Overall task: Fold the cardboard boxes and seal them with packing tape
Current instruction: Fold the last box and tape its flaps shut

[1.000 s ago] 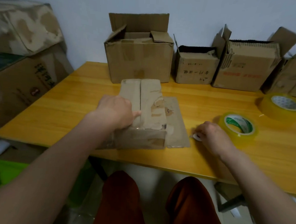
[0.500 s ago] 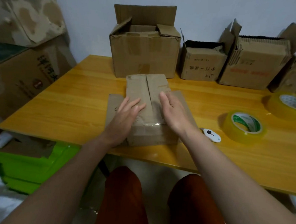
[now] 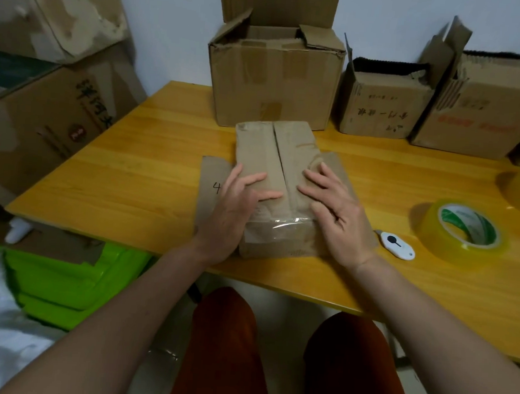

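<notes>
Both open hands, left hand [image 3: 233,213] and right hand [image 3: 337,213], press one box [image 3: 265,145]; seemingly two tape rolls [image 3: 463,232].

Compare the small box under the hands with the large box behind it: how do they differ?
The small box has its flaps folded shut, with clear tape at its near end; the large box stands open, flaps up. The small box is lower and narrower. Both are worn brown cardboard on the wooden table.
</notes>
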A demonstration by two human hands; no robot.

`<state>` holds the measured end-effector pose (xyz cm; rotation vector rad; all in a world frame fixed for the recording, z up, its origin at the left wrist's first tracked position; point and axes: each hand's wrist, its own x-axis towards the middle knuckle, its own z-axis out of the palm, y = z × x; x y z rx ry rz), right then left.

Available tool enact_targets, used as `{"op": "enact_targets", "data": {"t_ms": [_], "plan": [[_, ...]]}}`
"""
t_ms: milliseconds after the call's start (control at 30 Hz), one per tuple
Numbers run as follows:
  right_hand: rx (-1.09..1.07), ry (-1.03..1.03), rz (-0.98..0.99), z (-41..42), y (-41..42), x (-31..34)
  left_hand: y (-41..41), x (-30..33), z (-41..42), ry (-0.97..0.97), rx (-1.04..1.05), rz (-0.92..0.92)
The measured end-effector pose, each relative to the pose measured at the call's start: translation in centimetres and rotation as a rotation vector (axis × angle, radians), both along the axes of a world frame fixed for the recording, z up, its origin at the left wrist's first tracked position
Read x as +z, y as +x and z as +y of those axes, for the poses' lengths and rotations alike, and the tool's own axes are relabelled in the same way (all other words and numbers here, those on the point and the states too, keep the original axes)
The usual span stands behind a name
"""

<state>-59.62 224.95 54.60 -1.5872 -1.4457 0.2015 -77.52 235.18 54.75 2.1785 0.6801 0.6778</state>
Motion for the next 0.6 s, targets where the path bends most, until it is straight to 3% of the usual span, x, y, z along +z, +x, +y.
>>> {"op": "enact_targets", "data": {"t_ms": [133,267,400,467,600], "plan": [[0.130,-0.002,-0.240,0.3,2.0,-0.7,-0.4,0.0,0.3,0.061,-0.028,0.086],[0.178,-0.008,-0.247,0.2,2.5,-0.8,-0.6,0.0,0.5,0.100,-0.027,0.096],[0.202,-0.261,-0.278,-0.8,3.1,0.5,-0.6,-0.4,0.4,0.203,-0.025,0.104],[0.119,-0.393,-0.350,-0.6,2.2,2.1,-0.4,-0.7,0.4,0.232,-0.018,0.097],[-0.107,-0.464,-0.732,1.1,-1.9,3.2,-0.5,-1.0,0.7,0.257,-0.042,0.091]]}}
